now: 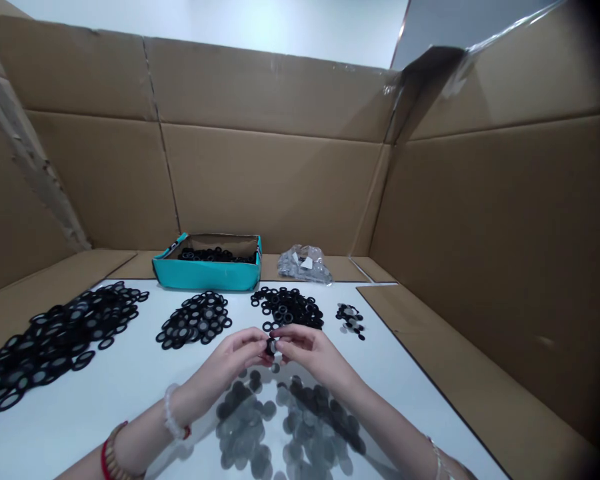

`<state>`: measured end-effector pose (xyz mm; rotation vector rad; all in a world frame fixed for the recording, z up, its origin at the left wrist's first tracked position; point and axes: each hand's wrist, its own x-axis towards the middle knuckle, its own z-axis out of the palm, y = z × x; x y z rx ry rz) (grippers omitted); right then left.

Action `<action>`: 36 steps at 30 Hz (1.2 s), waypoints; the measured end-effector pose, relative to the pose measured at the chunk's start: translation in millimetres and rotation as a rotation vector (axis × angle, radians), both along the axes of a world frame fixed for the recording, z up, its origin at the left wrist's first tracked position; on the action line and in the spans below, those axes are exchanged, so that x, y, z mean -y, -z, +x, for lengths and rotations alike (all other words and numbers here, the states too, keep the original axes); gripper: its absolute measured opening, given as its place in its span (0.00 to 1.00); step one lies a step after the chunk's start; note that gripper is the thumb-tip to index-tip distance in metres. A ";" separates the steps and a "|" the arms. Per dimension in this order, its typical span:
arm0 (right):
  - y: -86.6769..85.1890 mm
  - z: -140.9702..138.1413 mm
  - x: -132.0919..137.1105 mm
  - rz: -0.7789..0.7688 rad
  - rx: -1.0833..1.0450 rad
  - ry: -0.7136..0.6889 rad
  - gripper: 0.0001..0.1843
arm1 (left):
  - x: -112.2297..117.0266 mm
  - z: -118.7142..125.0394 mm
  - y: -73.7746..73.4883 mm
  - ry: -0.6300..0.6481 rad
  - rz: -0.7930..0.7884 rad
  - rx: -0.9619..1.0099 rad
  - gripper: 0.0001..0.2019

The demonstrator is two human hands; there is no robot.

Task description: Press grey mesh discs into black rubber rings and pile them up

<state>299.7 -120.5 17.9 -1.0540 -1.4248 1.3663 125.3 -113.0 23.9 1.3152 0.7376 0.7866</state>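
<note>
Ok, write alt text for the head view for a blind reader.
The left hand and right hand pinch a small black part together above a white table. Black ring piles, grey discs and a teal box surround them, within cardboard walls.

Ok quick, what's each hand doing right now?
Left hand: fingertips pinched shut on a small black ring.
Right hand: fingertips pinched shut on the same ring.
</note>
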 end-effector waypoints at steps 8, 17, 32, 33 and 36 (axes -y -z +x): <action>6.7 -6.7 4.0 -0.023 0.021 0.058 0.17 | 3.5 5.3 19.4 -0.250 0.240 -0.094 0.09; 8.2 -5.5 5.4 0.129 0.090 0.001 0.13 | 4.8 5.8 17.9 -0.209 0.209 -0.096 0.12; 8.7 -7.3 11.1 0.122 0.061 0.076 0.14 | 6.9 5.8 9.9 -0.279 0.149 -0.044 0.13; 7.7 -7.2 11.2 0.120 0.065 0.072 0.14 | 7.4 5.9 10.0 -0.286 0.153 -0.038 0.13; 5.4 -7.4 11.0 0.093 0.069 0.057 0.15 | 7.8 6.4 10.1 -0.311 0.141 -0.017 0.13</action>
